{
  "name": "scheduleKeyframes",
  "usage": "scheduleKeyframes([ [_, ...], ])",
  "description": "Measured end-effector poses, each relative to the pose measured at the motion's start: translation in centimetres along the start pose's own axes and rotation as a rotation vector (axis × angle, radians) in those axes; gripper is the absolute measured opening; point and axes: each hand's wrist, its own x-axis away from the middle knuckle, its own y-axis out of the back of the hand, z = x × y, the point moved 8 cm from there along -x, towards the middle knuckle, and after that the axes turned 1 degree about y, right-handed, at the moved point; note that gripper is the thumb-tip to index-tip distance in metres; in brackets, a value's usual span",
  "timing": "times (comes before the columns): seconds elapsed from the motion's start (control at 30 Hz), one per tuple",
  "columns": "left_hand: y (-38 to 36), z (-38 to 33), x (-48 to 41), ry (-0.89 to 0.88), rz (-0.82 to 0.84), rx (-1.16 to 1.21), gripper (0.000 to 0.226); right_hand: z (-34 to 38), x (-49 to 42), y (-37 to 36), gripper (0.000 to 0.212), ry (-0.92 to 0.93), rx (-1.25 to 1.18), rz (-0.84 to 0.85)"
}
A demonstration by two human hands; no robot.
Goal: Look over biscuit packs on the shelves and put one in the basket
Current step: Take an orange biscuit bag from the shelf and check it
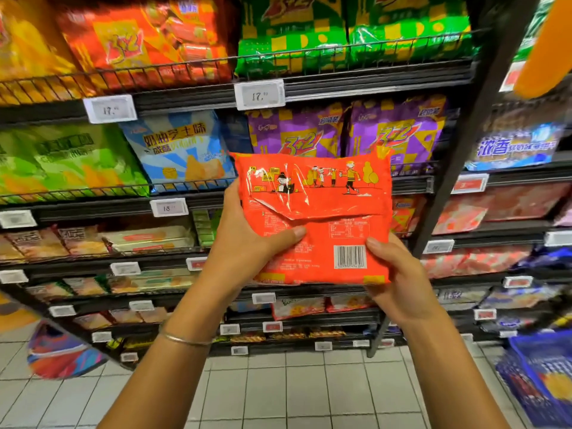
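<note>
Person is holding red biscuit pack (318, 205) up in front of the shelves (340, 85), barcode (350, 257) side facing them. Their left hand (244, 243) is gripping its left edge, right hand (399, 274) gripping the lower right corner, fingers wrapping behind. Blue basket (538, 376) is sitting low right, well apart.

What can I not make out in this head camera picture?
All in the head view:
- Front of the red pack: turned away; only its back with the barcode shows.
- Small print on that back: too small, blurred.
- Most fingers of the left hand and right hand: hidden behind the pack.
- The blue basket: cut by the right and bottom edges, blurred; contents unclear.
</note>
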Motion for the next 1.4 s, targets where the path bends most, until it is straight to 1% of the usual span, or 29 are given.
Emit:
scheduleKeyframes([
  [0.1,-2.4,0.6,-1.8,-0.001,0.035,0.043,0.102,0.8,0.5,2.2,0.048,0.019,0.047,-0.07],
  [0.17,-4.6,0.8,-2.8,0.002,0.062,0.099,0.104,1.6,1.1,3.9,0.048,0.025,0.074,-0.124],
  [0.23,-7.6,0.8,-3.4,0.005,0.104,0.145,0.106,2.7,2.0,6.0,0.049,0.044,0.095,-0.194],
  [0.33,-12.8,0.9,-3.6,0.034,0.165,0.223,0.1,4.5,4.1,9.6,0.052,0.078,0.129,-0.293],
  [0.43,-18.9,0.2,-3.3,0.06,0.232,0.266,0.091,6.5,7.1,13.5,0.056,0.112,0.138,-0.39],
  [0.5,-23.6,-0.6,-2.7,0.061,0.313,0.267,0.084,8.1,9.3,16.4,0.06,0.143,0.129,-0.465],
  [0.63,-34.0,-1.8,-0.7,0.083,0.513,0.264,0.075,10.9,13.9,23.3,0.058,0.191,0.1,-0.582],
  [0.7,-39.2,-2.2,0.7,0.063,0.574,0.248,0.068,12.0,16.2,27.4,0.064,0.184,0.095,-0.654],
  [0.73,-41.9,-2.2,1.5,0.05,0.597,0.232,0.066,12.4,17.4,29.6,0.067,0.172,0.092,-0.688],
  [0.8,-47.2,-2.1,3.4,0.066,0.651,0.207,0.066,13.4,19.8,34.1,0.064,0.138,0.081,-0.736],
  [0.87,-52.3,-1.8,5.4,0.114,0.686,0.213,0.066,14.7,22.0,38.7,0.052,0.101,0.089,-0.759],
  [0.93,-56.8,-1.9,7.1,0.123,0.7,0.208,0.068,16.1,24.1,42.7,0.041,0.089,0.105,-0.796],
  [0.97,-58.8,-2.0,7.8,0.109,0.701,0.198,0.069,16.9,24.9,44.6,0.04,0.078,0.12,-0.825],
  [1.03,-62.2,-1.9,8.9,0.103,0.706,0.169,0.068,18.1,25.8,48.0,0.044,0.031,0.169,-0.891],
  [1.13,-65.7,-0.1,9.4,0.181,0.682,0.121,0.073,18.4,25.5,52.3,0.045,-0.072,0.244,-0.925],
  [1.23,-68.8,3.3,8.5,0.274,0.636,0.041,0.086,17.0,23.8,56.4,0.027,-0.181,0.249,-0.903],
  [1.27,-69.8,4.5,8.0,0.301,0.626,0.01,0.089,16.4,23.2,57.8,0.024,-0.22,0.25,-0.898],
  [1.3,-71.1,5.7,7.4,0.323,0.617,-0.019,0.092,15.9,22.6,59.3,0.027,-0.262,0.24,-0.902],
  [1.33,-72.4,6.9,6.9,0.341,0.61,-0.043,0.091,15.3,22.0,61.0,0.032,-0.304,0.22,-0.907],
  [1.4,-75.8,8.9,6.3,0.36,0.602,-0.061,0.077,14.4,21.0,65.0,0.034,-0.385,0.194,-0.913],
])
